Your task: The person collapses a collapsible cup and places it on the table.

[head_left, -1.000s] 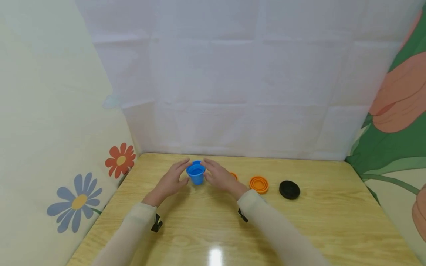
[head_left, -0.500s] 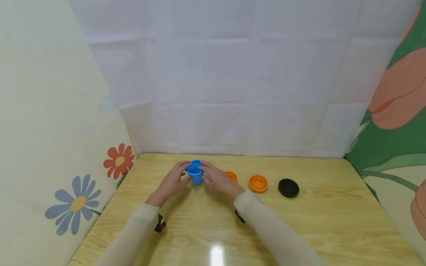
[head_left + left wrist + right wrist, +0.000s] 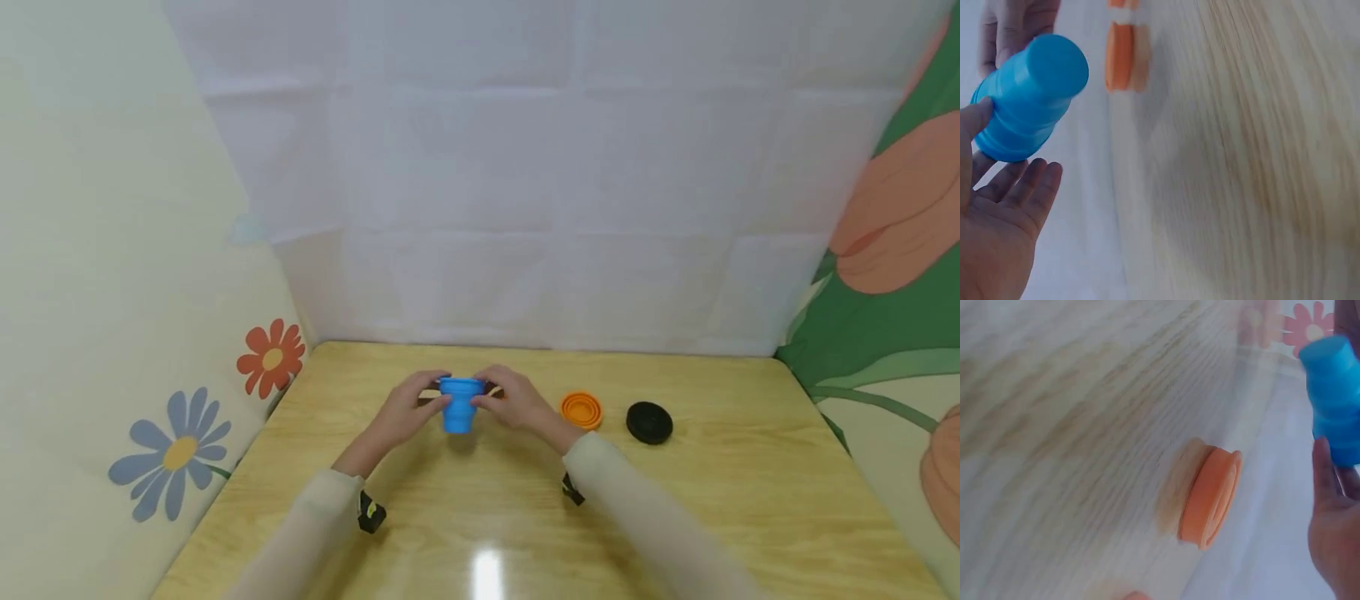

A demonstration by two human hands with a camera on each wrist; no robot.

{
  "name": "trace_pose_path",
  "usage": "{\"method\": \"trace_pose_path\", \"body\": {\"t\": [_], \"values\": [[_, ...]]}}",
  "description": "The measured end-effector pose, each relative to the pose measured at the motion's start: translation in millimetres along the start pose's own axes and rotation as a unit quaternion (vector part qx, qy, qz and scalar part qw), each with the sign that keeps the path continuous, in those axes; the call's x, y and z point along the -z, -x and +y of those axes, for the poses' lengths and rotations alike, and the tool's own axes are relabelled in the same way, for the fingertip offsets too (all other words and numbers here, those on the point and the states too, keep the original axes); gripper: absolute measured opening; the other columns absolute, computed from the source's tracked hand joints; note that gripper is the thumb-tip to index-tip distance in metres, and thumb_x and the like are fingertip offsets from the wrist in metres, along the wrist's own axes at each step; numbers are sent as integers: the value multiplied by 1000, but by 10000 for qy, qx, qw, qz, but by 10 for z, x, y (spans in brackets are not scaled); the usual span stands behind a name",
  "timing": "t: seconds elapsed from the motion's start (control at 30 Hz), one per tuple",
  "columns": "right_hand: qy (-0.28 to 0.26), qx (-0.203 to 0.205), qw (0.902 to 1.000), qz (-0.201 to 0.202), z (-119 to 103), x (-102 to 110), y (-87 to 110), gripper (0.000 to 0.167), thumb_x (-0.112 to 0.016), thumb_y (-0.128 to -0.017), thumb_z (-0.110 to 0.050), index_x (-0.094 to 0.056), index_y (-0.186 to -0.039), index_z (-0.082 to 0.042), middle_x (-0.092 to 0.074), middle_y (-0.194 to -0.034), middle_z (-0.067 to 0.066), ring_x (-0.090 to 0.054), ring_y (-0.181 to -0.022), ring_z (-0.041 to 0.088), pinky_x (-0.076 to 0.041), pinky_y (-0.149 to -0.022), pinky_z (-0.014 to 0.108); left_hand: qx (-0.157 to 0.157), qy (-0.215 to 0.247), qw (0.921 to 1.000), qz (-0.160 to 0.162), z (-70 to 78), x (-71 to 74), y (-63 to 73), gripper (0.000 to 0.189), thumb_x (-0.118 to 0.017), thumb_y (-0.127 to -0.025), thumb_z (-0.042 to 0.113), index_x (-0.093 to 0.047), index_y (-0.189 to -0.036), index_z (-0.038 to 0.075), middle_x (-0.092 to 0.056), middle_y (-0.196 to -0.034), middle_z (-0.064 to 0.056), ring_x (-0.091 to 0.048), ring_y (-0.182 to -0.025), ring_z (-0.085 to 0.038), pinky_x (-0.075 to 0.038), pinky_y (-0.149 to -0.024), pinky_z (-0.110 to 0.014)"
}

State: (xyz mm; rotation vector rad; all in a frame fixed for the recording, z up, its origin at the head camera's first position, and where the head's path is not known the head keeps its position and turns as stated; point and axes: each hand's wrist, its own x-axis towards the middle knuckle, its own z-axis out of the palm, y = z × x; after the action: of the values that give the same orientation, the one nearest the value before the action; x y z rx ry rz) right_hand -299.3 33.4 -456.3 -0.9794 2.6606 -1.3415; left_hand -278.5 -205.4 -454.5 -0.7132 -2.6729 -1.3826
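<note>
A blue collapsible cup (image 3: 458, 408), stretched out to its stepped full height, is held up between both hands above the table. My left hand (image 3: 406, 408) grips its left side near the rim, thumb on the near face and fingers behind. On the opposite side my right hand (image 3: 517, 402) grips it in the same way. The left wrist view shows the base of the cup (image 3: 1035, 94) tipped toward the camera. From the right wrist, the cup (image 3: 1335, 400) appears with the right thumb (image 3: 1324, 469) against its side.
An orange collapsed cup (image 3: 581, 410) lies flat on the wood-grain table (image 3: 480, 500), right of the hands. Farther right lies a black round disc (image 3: 649, 422). The right hand hides another orange cup. A white cloth (image 3: 480, 208) hangs behind the table.
Both hands have closed their hold on the blue cup and raised it off the table, slightly rightward. It now tilts so its side faces the head camera. The nearer orange cup became hidden.
</note>
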Motion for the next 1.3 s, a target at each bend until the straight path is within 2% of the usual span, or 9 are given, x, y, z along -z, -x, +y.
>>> {"method": "trace_pose_path", "body": {"t": [0.17,0.3,0.4,0.5,0.73,0.9,1.03,1.17,1.3], "values": [[-676,-231,9974,31,-8,159,230,27,-69,-98,-24,-68,-119,-9,-69,-117,6,-65,-107,20,-57,-94,36,-13,289,9991,-307,233,-79,52,50,-65,-101,25,-52,-141,-1,-57,-139,-19,-55,-129,-39,-52,-101,-51],[-1086,-307,9936,-84,-40,244,423,25,-68,-99,-24,-68,-119,-8,-70,-114,7,-67,-106,20,-58,-92,35,-175,203,9990,-344,356,-161,95,42,-65,-101,29,-59,-136,7,-66,-128,-13,-64,-116,-31,-56,-96,-48],[-1134,-304,9927,-261,-41,309,556,24,-66,-100,-23,-67,-118,-8,-70,-110,7,-67,-100,18,-58,-87,32,-248,158,9986,-431,421,-244,109,35,-66,-100,32,-63,-129,13,-70,-118,-6,-68,-104,-22,-58,-90,-40],[-1030,-265,9936,-389,-18,350,674,20,-67,-100,-20,-68,-114,-7,-69,-106,6,-65,-93,15,-58,-83,29,-301,147,9979,-559,478,-331,131,28,-68,-99,31,-65,-120,13,-72,-109,-3,-68,-92,-14,-58,-82,-31],[-888,-177,9959,-71,18,342,908,11,-61,-102,-10,-66,-110,-6,-67,-93,6,-60,-76,10,-56,-68,25,-708,257,9962,-434,578,-580,116,11,-70,-95,10,-66,-106,11,-72,-90,-2,-61,-71,-8,-55,-64,-24],[-441,-169,9984,306,-29,364,1077,19,-58,-103,-7,-67,-118,-2,-70,-90,5,-59,-70,5,-56,-62,24,-776,320,9957,-392,630,-723,133,11,-67,-98,12,-65,-106,6,-74,-83,-5,-63,-66,-5,-56,-61,-22],[153,50,9980,607,-91,370,1149,19,-58,-103,-9,-69,-118,-3,-71,-89,2,-56,-69,3,-54,-62,22,-827,190,9960,-273,692,-768,155,14,-66,-99,14,-67,-110,5,-74,-88,-5,-65,-71,-6,-58,-65,-22],[653,311,9934,887,-146,334,1207,18,-60,-102,-8,-70,-115,-3,-74,-95,5,-59,-73,5,-55,-64,21,-835,-17,9961,-287,766,-792,196,15,-63,-101,16,-66,-111,5,-74,-92,-4,-62,-73,-5,-56,-65,-20],[1058,528,9858,1193,-186,318,1253,17,-62,-100,-5,-70,-114,-2,-75,-98,7,-65,-76,7,-57,-66,22,-978,185,9944,-359,825,-819,236,15,-60,-103,14,-63,-113,4,-72,-90,-4,-60,-72,-5,-55,-64,-22]]}}
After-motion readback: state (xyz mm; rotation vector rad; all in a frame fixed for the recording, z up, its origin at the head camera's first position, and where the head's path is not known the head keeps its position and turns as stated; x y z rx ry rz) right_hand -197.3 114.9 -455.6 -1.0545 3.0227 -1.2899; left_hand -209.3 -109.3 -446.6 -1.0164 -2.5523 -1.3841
